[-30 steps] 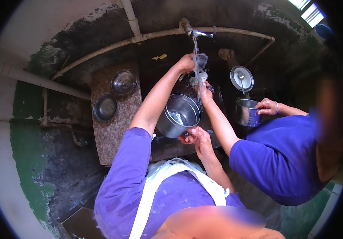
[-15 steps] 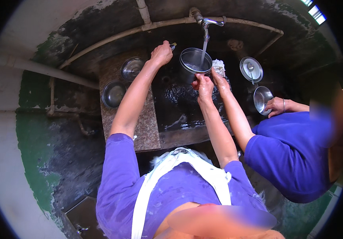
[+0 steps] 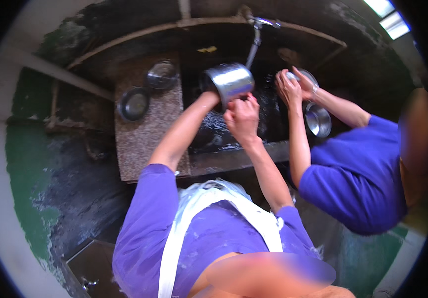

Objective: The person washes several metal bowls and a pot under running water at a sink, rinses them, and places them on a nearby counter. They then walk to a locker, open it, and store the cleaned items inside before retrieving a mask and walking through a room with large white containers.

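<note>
Over the dark, wet sink (image 3: 234, 158) with a raised front edge, a shiny, cylindrical silver metal pot (image 3: 233, 79) is held tipped on its side, its long axis lying roughly crosswise to the person, with the dark round mouth turned left and the closed end to the right. That mouth faces the person's bare left hand (image 3: 211, 99), which reaches into it from the lower left; its fingers are hidden inside the pot, so whether they are spread or clenched, or grasp anything, cannot be told. From below, the bare right hand (image 3: 244, 119) has its fingers curled against the near, lower edge of the pot, grasping it there, though blur conceals exactly which part they grip. Both hands are thus on the pot, the left at its opening, the right nearer the closed end. Just behind it, a thin clear stream of water (image 3: 252, 53) runs down from the silver metal tap (image 3: 265, 22). Well to the left, two round, shallow metal bowls (image 3: 134, 103) rest on the brown speckled stone table (image 3: 149, 144), and on the right a co-worker's two hands (image 3: 289, 90) meet apart from the pot.
</note>
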A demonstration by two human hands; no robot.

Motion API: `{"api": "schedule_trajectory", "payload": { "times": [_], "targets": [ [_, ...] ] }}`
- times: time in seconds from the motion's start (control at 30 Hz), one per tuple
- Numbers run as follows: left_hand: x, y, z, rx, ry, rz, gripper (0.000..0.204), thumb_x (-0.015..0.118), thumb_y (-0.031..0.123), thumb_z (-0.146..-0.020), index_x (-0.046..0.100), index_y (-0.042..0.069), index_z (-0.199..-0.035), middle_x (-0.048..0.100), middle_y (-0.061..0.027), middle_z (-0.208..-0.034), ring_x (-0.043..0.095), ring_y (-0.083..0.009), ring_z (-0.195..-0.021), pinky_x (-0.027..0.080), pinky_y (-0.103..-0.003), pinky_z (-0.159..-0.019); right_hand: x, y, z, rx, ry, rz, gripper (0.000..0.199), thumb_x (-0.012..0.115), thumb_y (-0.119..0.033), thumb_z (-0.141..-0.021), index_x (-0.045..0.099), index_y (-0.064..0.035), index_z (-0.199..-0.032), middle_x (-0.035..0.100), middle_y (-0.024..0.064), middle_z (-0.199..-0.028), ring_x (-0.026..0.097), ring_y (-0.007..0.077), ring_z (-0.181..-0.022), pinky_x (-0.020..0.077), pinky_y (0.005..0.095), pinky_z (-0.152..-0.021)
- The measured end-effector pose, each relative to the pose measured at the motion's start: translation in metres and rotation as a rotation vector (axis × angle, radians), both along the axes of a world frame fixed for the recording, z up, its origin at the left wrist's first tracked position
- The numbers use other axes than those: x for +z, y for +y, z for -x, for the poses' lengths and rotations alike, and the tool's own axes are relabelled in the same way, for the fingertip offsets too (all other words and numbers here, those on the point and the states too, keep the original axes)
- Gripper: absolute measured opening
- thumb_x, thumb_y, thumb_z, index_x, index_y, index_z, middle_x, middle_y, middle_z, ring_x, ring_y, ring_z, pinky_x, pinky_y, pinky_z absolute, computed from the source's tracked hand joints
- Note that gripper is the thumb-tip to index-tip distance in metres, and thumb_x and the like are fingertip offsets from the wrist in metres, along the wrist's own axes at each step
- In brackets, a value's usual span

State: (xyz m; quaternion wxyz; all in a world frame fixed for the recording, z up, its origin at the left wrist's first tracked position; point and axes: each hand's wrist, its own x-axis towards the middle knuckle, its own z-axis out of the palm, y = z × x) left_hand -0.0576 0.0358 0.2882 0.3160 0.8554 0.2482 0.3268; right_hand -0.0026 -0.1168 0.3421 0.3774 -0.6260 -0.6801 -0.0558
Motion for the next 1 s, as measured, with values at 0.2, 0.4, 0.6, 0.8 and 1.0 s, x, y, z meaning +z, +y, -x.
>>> {"api": "schedule_trajectory", "payload": {
  "times": [0.2,0.4,0.6,0.8,1.0],
  "targets": [
    [-0.020,-0.001,0.011,-0.037,-0.040,-0.084,0.022,0.062,0.022,-0.079,0.061,0.014,-0.099,0.060,-0.0004,-0.088,0.055,-0.0129,-0.074,0.045,-0.028,-0.065,0.000,0.004,-0.004,0.031,-0.490,0.038,0.010,0.055,-0.006,-0.068,0.053,-0.0045,-0.077,0.050,0.0087,-0.068,0.052,0.0243,-0.078,0.0262,0.0474,-0.101],
    [0.006,-0.017,0.031,0.340,0.237,-0.218,0.040,0.065,0.031,-0.070,0.059,0.017,-0.106,0.058,-0.0062,-0.105,0.053,-0.0248,-0.100,0.044,-0.037,-0.082,0.007,0.005,0.008,0.141,-0.383,-0.024,0.017,0.058,-0.002,-0.066,0.057,-0.0056,-0.083,0.056,0.0089,-0.080,0.055,0.0251,-0.090,0.0293,0.0420,-0.099],
    [0.013,-0.027,0.057,0.259,0.450,0.451,0.029,0.052,0.009,-0.070,0.063,-0.005,-0.093,0.060,-0.0266,-0.095,0.060,-0.0345,-0.093,0.048,-0.039,-0.079,-0.014,-0.002,0.014,0.165,1.234,0.478,0.008,0.062,-0.010,-0.076,0.056,-0.0046,-0.078,0.061,0.0032,-0.073,0.057,0.0086,-0.065,0.0401,0.0216,-0.057],
    [0.082,-0.038,0.168,0.086,0.720,0.466,0.028,0.047,0.014,-0.077,0.064,-0.002,-0.092,0.063,-0.0217,-0.090,0.061,-0.0337,-0.087,0.047,-0.040,-0.075,-0.048,0.007,0.058,0.457,1.327,0.936,0.005,0.057,-0.005,-0.072,0.056,-0.0037,-0.076,0.064,0.0072,-0.074,0.060,0.0136,-0.068,0.0443,0.0228,-0.064],
    [0.131,-0.092,0.297,0.463,0.068,0.419,0.026,0.053,0.016,-0.087,0.058,0.001,-0.109,0.062,-0.0144,-0.103,0.060,-0.0240,-0.095,0.045,-0.031,-0.082,-0.072,0.028,0.117,0.666,1.104,1.120,0.005,0.056,-0.007,-0.075,0.057,-0.0030,-0.078,0.063,0.0055,-0.078,0.060,0.0146,-0.071,0.0470,0.0260,-0.070]
  ]
}}
